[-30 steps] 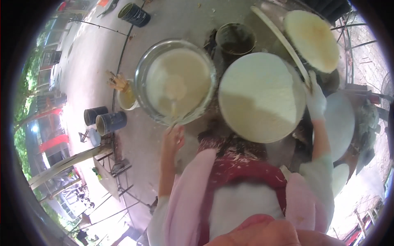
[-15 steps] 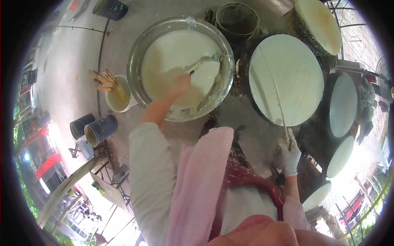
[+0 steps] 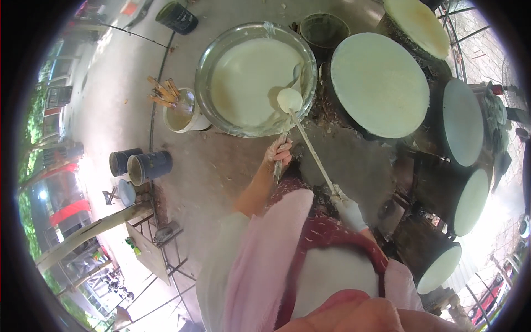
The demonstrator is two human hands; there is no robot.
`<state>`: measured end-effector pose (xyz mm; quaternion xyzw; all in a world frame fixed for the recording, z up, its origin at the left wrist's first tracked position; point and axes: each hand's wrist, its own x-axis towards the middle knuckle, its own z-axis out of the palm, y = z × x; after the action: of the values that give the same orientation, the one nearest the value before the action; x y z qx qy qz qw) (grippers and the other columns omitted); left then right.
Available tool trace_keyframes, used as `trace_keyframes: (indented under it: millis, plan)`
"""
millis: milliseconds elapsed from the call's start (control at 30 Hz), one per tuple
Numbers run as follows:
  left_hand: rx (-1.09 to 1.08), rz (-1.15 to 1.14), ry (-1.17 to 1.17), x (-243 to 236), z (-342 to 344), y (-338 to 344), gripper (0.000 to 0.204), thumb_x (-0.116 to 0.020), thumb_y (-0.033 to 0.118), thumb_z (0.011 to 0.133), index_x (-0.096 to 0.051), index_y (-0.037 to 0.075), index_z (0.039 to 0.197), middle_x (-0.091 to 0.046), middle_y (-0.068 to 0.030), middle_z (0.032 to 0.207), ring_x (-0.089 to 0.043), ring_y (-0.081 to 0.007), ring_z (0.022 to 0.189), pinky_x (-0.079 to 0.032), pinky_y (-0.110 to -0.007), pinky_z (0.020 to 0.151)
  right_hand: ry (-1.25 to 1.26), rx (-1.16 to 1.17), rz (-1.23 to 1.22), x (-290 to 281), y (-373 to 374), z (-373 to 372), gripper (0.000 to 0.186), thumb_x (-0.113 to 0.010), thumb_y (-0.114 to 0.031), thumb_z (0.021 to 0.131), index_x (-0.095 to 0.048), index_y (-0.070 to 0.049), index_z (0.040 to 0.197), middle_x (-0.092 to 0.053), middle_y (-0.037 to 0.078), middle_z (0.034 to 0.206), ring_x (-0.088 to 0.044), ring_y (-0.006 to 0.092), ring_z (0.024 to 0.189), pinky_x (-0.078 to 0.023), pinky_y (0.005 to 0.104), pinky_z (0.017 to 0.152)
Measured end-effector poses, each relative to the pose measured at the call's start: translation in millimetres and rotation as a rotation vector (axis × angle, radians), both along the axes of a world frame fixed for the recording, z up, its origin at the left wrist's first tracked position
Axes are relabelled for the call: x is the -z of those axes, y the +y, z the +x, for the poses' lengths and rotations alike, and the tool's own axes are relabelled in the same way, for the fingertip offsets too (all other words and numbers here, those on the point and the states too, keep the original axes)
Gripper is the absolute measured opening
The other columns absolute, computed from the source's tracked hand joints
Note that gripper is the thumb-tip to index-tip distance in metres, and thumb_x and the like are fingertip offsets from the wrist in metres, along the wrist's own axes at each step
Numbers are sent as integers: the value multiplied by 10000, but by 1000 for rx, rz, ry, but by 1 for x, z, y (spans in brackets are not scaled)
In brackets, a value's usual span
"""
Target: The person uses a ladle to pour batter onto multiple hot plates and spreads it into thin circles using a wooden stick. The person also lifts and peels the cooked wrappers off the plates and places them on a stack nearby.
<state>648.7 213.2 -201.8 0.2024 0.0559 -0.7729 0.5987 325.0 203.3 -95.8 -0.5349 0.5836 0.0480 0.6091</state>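
Observation:
A wide metal basin (image 3: 202,83) holds creamy white batter (image 3: 249,72). My bare left hand (image 3: 280,152) is closed round the handle of a batter-smeared tool just outside its near rim. That handle lines up with a grey spoon-like end (image 3: 297,72) at the basin's right side; the stretch between is partly hidden. My white-gloved right hand (image 3: 345,209) grips a long stick (image 3: 312,146). Its round, white-coated end (image 3: 290,99) is over the basin's near right part; whether that end is flat or hollow I cannot tell.
Right of the basin stands a large round griddle (image 3: 381,86) covered in white. More white-topped griddles (image 3: 463,122) curve down the right side. A bucket (image 3: 180,113) with wooden sticks stands left of the basin. Dark buckets (image 3: 150,167) are farther left, and another bucket (image 3: 324,30) is behind.
My left hand has drawn back from over the batter to outside the near rim. The right hand has swung the stick left from across the griddle to the basin. The view has shifted.

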Motion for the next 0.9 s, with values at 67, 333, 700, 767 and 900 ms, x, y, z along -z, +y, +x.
trace_keyframes:
  millis: [67, 333, 700, 767, 900]
  plan:
    - [-40, -2, -143, -47, -3, -1, 289, -486, 291, 967, -560, 14, 994, -377, 59, 600, -269, -30, 344, -260, -205, 377, -5, 3, 28, -21, 1, -10, 520, -612, -320, 876, -499, -78, 1322, -628, 76, 798, -520, 88, 702, -448, 257, 662]
    - [-112, -236, -540, -216, 60, -3, 305, -496, 303, 965, -534, 5, 1018, -383, 40, 606, -257, -42, 333, -210, -197, 310, -464, 407, -638, -43, 2, -58, 515, -560, -2, 858, -442, -10, 1359, -513, 53, 1355, -542, 68, 958, -437, 201, 839]
    - [-135, 200, -1448, -264, 37, -77, 216, -459, 211, 958, -509, 22, 868, -407, -5, 562, -405, -114, 395, -291, -251, 344, -399, 745, -504, -9, -24, -64, 517, -598, -30, 882, -413, 45, 1359, -491, 64, 1347, -491, 115, 1162, -386, 245, 971]
    - [-101, 161, -1672, -263, 24, -81, 227, -431, 209, 961, -508, 13, 877, -400, -17, 553, -400, -113, 364, -267, -263, 316, -373, 787, -507, -13, -29, -69, 516, -602, -30, 878, -422, 41, 1355, -500, 63, 1338, -501, 117, 1147, -388, 245, 968]
    - [257, -27, -1191, -285, -7, -85, 254, -452, 248, 962, -523, 12, 899, -397, -4, 560, -349, -104, 330, -243, -259, 312, -307, 810, -558, -10, -44, -93, 507, -625, -72, 873, -459, 4, 1346, -561, 57, 1266, -507, 72, 1081, -385, 214, 938]
